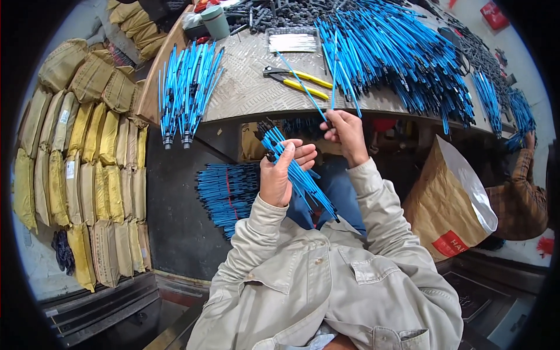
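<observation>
Sacks filled the far left. The left hand, palm upturned, held a bundle slantwise beneath its thumb, other fingers loosely extended. Pliers lay ahead. The right hand, at the bench edge, pinched blue rods — lower ends hidden, number uncertain. A paper bag stood beyond — partly covering a co-worker.

1. From where I stand, the left forearm and right forearm reach forward, angling toward each other.
2. The left hand is cupped, thumb up, fingers loosely bent.
3. The right hand, farther forward, pinches with thumb and fingertips drawn together.
</observation>
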A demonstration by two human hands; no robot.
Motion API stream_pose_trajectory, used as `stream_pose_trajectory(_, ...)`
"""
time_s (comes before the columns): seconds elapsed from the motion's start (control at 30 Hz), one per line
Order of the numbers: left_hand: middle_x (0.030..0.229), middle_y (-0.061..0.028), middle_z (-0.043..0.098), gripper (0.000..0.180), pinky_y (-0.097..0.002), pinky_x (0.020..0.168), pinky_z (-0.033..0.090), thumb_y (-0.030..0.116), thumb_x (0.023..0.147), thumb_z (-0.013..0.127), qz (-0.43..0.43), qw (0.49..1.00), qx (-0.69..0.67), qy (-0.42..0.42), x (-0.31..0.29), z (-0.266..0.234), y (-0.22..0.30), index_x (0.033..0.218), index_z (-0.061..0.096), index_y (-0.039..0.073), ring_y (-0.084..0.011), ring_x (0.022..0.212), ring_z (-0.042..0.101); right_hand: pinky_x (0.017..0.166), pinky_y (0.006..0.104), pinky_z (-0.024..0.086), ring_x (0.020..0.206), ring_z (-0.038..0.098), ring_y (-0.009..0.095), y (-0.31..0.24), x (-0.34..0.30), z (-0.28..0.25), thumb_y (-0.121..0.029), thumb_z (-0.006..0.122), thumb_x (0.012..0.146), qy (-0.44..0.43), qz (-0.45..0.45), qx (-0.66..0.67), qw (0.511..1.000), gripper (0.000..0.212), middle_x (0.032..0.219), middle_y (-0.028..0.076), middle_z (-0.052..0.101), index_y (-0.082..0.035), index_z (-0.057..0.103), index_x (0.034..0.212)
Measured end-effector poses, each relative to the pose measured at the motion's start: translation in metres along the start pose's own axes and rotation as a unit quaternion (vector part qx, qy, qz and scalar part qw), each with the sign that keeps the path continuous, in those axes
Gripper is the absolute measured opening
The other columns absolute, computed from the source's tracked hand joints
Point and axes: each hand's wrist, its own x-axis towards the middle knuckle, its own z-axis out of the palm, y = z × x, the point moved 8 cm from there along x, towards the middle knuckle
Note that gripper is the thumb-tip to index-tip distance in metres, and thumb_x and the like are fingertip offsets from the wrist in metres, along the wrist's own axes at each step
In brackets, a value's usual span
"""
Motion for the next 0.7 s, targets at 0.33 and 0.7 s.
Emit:
stream_pose_trajectory(0.33,0.110,-0.0230,0.058,0.038,-0.0377,0.083,0.050,0.027,0.093,0.051,0.023,0.996,0.073,0.046,0.029,-0.018,0.000,0.118,0.048,-0.001,-0.0292,0.099,0.060,0.040,0.0178,0.038,0.043,0.049,0.005,0.027,-0.159,-0.039,-0.016,0.054,0.091,-0.031,-0.028,-0.176,0.984,0.017,0.061,0.004,0.059,0.000,0.058,0.087)
stream_pose_trajectory(0.7,0.111,-0.0225,0.057,0.041,-0.0380,0.083,0.049,0.031,0.094,0.046,0.041,0.998,0.045,-0.027,0.062,0.026,-0.030,0.119,0.044,-0.001,-0.0288,0.100,0.059,0.046,0.0173,0.036,0.053,0.046,0.002,-0.022,-0.129,-0.061,-0.008,0.053,0.090,0.058,-0.195,-0.241,0.949,0.016,0.068,-0.001,0.056,0.002,0.060,0.100)
